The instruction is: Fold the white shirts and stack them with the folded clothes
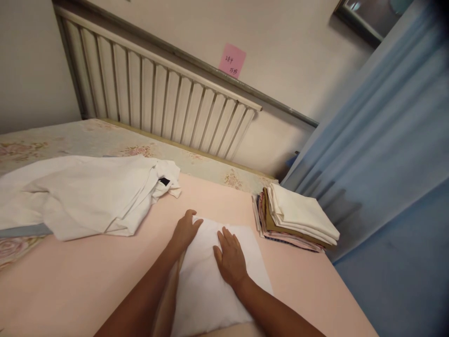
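Observation:
A folded white cloth (213,285) lies on the pink sheet in front of me. My left hand (185,231) rests at its far left corner, the thumb and forefinger apart and slightly curved along the edge; the other fingers are partly hidden. Flat on top of the cloth, right of its middle, lies my right hand (231,257) with its fingers stretched out.
Rumpled white fabric (94,192) with a small black patch lies to the left. On the right sits a stack of folded cloths (301,213) beside a blue curtain (379,140). Behind the pink sheet (301,285) stands a white radiator (164,98), with a pink note (232,61) above it.

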The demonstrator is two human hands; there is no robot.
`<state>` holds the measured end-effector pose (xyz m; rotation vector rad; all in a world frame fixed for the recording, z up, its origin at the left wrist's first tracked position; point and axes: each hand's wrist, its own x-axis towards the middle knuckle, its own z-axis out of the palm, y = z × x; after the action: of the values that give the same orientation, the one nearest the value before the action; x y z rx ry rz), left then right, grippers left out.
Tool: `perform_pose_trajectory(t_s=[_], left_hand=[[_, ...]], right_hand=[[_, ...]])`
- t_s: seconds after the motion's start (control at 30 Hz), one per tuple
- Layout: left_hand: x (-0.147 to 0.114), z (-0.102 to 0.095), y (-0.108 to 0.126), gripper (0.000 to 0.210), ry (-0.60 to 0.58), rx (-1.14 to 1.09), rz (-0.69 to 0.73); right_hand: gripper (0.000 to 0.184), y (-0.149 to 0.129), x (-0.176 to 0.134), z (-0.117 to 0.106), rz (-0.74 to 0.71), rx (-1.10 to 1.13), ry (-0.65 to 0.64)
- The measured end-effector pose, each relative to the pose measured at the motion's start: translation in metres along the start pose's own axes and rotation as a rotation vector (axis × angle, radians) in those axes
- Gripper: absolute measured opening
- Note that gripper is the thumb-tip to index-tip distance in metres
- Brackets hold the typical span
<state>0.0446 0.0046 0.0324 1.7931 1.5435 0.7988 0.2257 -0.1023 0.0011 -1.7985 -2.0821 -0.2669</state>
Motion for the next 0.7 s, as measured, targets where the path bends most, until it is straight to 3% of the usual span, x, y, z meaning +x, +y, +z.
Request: perform_pose_trajectory(t_s=[0.07,0.17,0.5,0.7], left_hand=[[0.0,-0.002,-0.003,0.051,-0.051,0.01,-0.017],[-0.002,-0.004,-0.005,0.053,-0.101,0.032,-0.035],[-0.016,-0.005,0.006,0.052,-0.073,0.157,-0.088],[-0.024,-0.013,0.002,0.074,-0.175,0.169,-0.101]], right_hand=[[0.044,0.0,0.0,0.0,0.004,-0.005,-0.002],[0.045,0.0,0.0,0.0,0.007,-0.008,-0.007],[0.045,-0.002,0.001,-0.004,0.015,-0.007,-0.04],[0.045,0.001,0.0,0.0,-0.004,-0.011,-0.027]])
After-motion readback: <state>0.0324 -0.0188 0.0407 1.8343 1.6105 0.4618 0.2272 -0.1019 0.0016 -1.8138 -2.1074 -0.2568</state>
